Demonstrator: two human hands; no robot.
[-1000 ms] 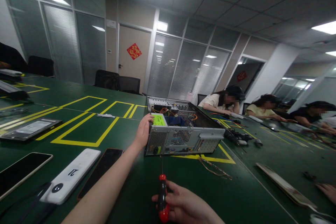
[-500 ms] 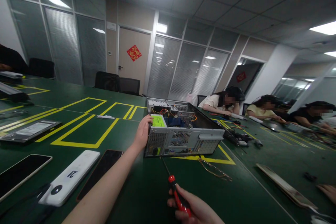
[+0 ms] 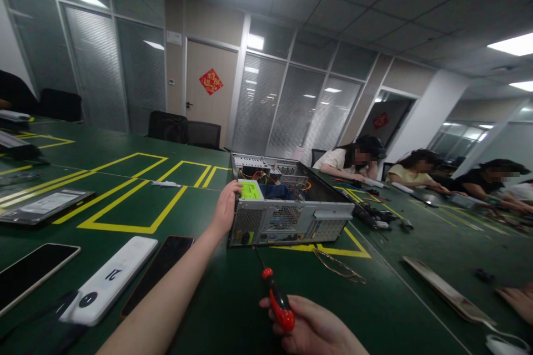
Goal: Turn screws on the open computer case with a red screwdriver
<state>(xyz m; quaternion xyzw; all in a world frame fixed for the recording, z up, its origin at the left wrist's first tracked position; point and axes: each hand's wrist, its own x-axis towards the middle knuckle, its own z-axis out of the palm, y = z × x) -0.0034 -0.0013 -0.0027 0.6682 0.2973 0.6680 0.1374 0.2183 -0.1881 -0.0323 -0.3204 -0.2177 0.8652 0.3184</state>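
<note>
An opened computer case lies on the green table with its rear panel facing me. Loose wires show inside, and a bright green label is on the power supply at its left rear corner. My left hand grips that corner, its fingers hooked over the top edge. In my right hand is a red and black screwdriver, the fingers closed around its handle. The shaft points away from me toward the lower left of the rear panel; whether the tip touches a screw I cannot tell.
Left of my forearm lie a dark phone, a white device, another phone and a hard drive. Glasses lie right of the screwdriver. Cables and several people are farther right; another person's hand shows nearby.
My right hand has shifted slightly, and more of the screwdriver's handle shows, now tilted differently. My left hand stays on the case. The view has moved a little.
</note>
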